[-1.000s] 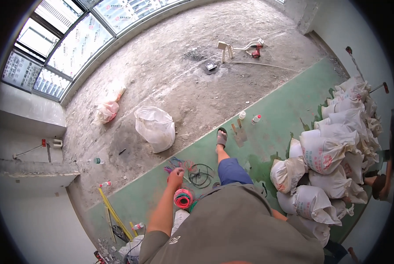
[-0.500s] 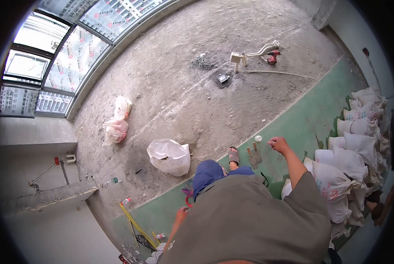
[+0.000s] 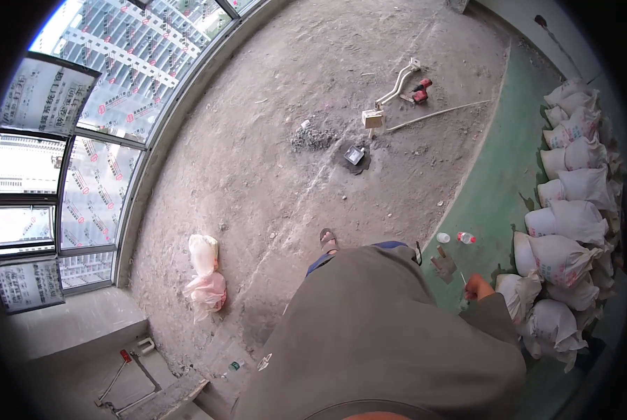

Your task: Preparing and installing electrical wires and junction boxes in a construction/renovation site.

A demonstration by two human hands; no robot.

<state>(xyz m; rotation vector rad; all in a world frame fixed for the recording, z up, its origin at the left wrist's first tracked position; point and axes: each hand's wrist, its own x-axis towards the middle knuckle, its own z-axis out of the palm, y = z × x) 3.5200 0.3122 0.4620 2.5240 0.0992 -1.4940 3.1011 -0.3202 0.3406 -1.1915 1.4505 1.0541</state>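
While the left hand is out of view, the right hand (image 3: 478,287) hangs beside the olive-brown shirt (image 3: 383,329), its fingers apparently pinched on a thin white stick (image 3: 463,278), perhaps angled forward to clear the clothing. Just beyond lie flat, brown-handled trowel-like tools (image 3: 448,270), then a red-capped clear plastic bottle (image 3: 467,239). Bulging white woven sacks (image 3: 569,222) line the right side, probably stacked close for stability. Farther off, a small silvery square box (image 3: 354,155) sits on rough grey floor (image 3: 257,168).

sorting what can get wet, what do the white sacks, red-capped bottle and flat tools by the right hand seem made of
White sacks: probably woven plastic, matte, going by the stiff creases and printed faces.
Red-capped bottle: likely clear plastic, glossy, since the body looks see-through.
Flat tools: perhaps dull metal with wooden handles, from the thin shape and brown grips; too small to be sure.
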